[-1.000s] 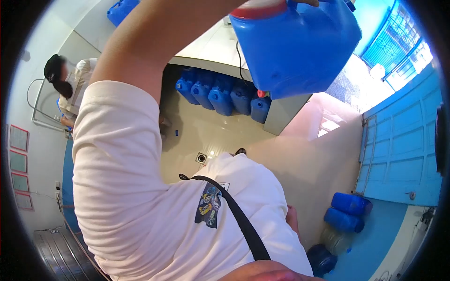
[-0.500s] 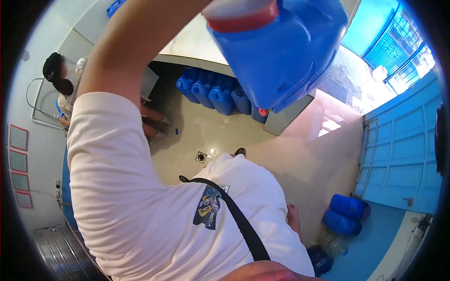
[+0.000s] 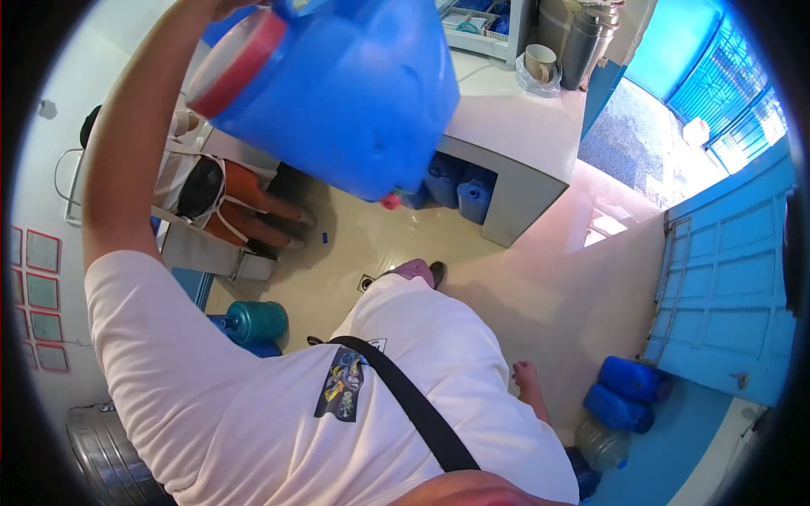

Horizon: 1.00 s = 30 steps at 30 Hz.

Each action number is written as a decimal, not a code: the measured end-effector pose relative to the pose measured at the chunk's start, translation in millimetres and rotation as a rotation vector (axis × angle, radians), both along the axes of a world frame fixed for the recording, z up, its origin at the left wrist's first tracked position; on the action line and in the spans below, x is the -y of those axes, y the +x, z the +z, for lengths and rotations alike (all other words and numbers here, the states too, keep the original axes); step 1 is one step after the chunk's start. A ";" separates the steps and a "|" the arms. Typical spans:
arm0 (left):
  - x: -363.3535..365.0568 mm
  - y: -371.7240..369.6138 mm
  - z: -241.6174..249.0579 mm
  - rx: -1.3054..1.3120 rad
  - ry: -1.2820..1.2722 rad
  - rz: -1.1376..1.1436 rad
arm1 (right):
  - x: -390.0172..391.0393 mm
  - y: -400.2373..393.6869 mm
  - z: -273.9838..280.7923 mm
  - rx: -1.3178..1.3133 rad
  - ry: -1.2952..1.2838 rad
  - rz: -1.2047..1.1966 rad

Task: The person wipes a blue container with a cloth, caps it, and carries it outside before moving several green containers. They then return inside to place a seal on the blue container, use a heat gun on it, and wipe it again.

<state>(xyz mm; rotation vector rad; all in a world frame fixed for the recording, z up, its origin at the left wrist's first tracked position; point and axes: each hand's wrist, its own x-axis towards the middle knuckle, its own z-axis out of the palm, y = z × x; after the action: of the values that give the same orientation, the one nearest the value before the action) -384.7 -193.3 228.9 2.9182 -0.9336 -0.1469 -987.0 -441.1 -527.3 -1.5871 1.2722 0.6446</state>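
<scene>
A large blue container (image 3: 354, 93) with a red-rimmed cap hangs tilted in the upper middle of the view, cap toward the left. My left arm is raised, and my left hand (image 3: 229, 8) is at the top edge, closed on the container's top; most of the fingers are cut off or hidden. A small red spout shows at the container's lower edge. My right hand (image 3: 524, 374) hangs low beside my body, its fingers curled with nothing in them.
A white counter (image 3: 515, 126) bears a mug (image 3: 540, 63) and a steel flask (image 3: 582, 51). Blue containers (image 3: 475, 194) stand beneath it. Another person (image 3: 245, 202) is at the left. A teal bottle (image 3: 257, 322) and more blue jugs (image 3: 620, 408) are on the floor. A blue door (image 3: 726, 278) stands right.
The blue container and my left hand have moved left, uncovering the counter's mug and flask. The view has shifted, bringing the teal bottle and more of the other person into sight.
</scene>
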 end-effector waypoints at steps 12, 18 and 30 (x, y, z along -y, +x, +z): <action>-62.9 142.0 -19.2 0.367 0.174 -0.196 | 69.3 163.6 73.4 0.351 -0.237 0.218; -87.0 250.6 -51.3 0.454 0.017 -0.607 | 54.9 344.5 255.8 0.548 -0.223 0.376; -90.3 343.0 -77.5 0.589 -0.112 -0.706 | 36.1 648.9 452.2 0.952 -0.827 0.777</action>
<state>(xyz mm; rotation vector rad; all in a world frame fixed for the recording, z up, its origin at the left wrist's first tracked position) -41.7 -103.0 151.4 2.4108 -1.9362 0.7339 -338.1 -477.2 -75.1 -2.6283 0.1233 -0.3090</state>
